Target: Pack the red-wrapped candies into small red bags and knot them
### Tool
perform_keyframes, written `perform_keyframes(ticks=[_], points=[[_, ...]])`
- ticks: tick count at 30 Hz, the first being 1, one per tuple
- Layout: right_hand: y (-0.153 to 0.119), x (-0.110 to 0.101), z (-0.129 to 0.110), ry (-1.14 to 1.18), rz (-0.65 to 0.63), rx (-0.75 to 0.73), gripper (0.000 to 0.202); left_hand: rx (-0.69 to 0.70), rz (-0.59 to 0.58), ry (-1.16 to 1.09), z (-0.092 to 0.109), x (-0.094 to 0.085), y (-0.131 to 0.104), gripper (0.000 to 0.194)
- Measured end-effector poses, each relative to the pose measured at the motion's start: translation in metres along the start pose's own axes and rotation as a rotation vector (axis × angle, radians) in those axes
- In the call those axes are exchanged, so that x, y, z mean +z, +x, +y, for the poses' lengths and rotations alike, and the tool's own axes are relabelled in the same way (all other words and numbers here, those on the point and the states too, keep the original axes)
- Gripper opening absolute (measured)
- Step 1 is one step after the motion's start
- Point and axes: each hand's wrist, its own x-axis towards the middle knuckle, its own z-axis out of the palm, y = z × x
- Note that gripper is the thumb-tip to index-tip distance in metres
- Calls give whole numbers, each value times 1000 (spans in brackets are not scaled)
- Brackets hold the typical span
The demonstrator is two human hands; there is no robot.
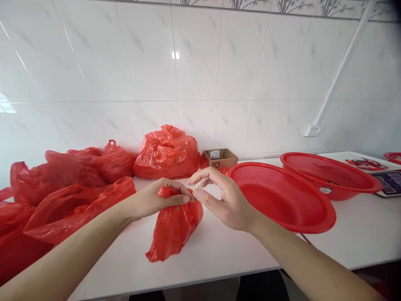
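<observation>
A small red plastic bag (pixel 177 230) rests on the white table in front of me, its top gathered and its lower corner pointing toward the near edge. My left hand (pixel 167 196) is closed around the gathered neck, thumb on the near side. What the bag contains is hidden. My right hand (pixel 224 198) is just to the right, its bent thumb and index finger apart and close to the left fingertips. A pale patch shows between those right fingers; I cannot tell whether it is a fingertip or a small object.
Several filled red bags (pixel 72 171) crowd the left side. A large knotted red bag (pixel 169 152) and a small cardboard box (pixel 221 158) stand by the tiled wall. To the right are two red perforated baskets (pixel 275 196) and a scale (pixel 390 184). The white table (pixel 219 259) ends near me.
</observation>
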Motion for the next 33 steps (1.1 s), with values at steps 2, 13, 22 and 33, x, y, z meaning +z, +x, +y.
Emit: perform_keyframes(ticks=[2, 13, 22, 33], points=[[0, 6, 13, 42, 24, 63, 21, 39, -27, 105, -2, 2, 0, 14], [8, 16, 66, 454, -204, 317, 30, 442, 534, 639, -34, 19, 7, 24], [19, -25, 92, -78, -2, 329, 39, 297, 571, 911, -49, 31, 3, 31], [40, -18, 129, -337, 209, 468, 31, 260, 622, 415, -83, 55, -14, 34]])
